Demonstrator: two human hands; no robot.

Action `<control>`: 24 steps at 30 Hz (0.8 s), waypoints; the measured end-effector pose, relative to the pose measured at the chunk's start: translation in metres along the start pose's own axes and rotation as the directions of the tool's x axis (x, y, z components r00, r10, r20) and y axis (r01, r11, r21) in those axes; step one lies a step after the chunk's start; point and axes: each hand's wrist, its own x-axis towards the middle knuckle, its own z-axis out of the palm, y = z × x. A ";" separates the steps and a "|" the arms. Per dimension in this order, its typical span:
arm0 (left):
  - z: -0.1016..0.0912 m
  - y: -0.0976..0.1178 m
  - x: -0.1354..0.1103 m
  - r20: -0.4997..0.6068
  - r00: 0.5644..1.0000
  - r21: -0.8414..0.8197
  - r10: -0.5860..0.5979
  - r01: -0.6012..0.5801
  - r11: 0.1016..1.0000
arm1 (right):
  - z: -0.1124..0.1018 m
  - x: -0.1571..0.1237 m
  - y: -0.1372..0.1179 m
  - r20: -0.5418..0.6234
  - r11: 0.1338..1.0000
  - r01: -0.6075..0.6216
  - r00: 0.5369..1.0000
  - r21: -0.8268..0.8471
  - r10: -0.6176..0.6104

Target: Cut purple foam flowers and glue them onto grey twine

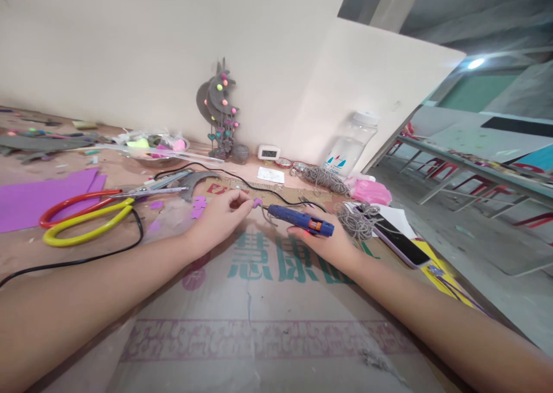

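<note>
My right hand [324, 237] is wrapped round a blue hot glue gun [298, 219], with a small red light glowing near its rear. The glue gun's nozzle points left, close to a small purple piece [257, 203] pinched by my left hand [231, 211]. A short grey cord [270, 217] hangs by the purple piece; whether the nozzle touches either is too small to tell. Left of my left hand lie purple cut-outs [199, 206] and a grey crescent [201, 181]. Both hands are above a printed cardboard sheet [259, 301].
Red-and-yellow-handled scissors [125, 197] and purple sheets [52, 197] lie at left. Behind stand a grey moon ornament [220, 105], a small clock [268, 152] and a clear bottle [349, 145]. Grey yarn [358, 220] and a phone [400, 240] lie at right. A black cable [259, 186] crosses the table.
</note>
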 end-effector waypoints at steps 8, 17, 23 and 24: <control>0.000 0.002 -0.001 0.020 1.000 -0.010 0.002 -0.001 1.000 | -0.001 0.000 -0.002 0.002 1.000 0.002 1.000 -0.009 -0.002; 0.000 0.001 0.000 0.014 1.000 0.006 -0.004 0.004 1.000 | -0.001 0.000 -0.001 -0.008 0.999 0.006 1.000 -0.032 -0.006; -0.001 0.001 0.000 0.012 1.000 -0.003 -0.011 0.011 1.000 | 0.000 0.000 -0.001 -0.021 0.999 0.009 1.000 -0.031 -0.009; -0.001 0.001 0.000 0.012 1.000 -0.004 -0.014 0.014 1.000 | 0.000 0.000 -0.001 -0.024 0.999 0.006 1.000 -0.033 -0.007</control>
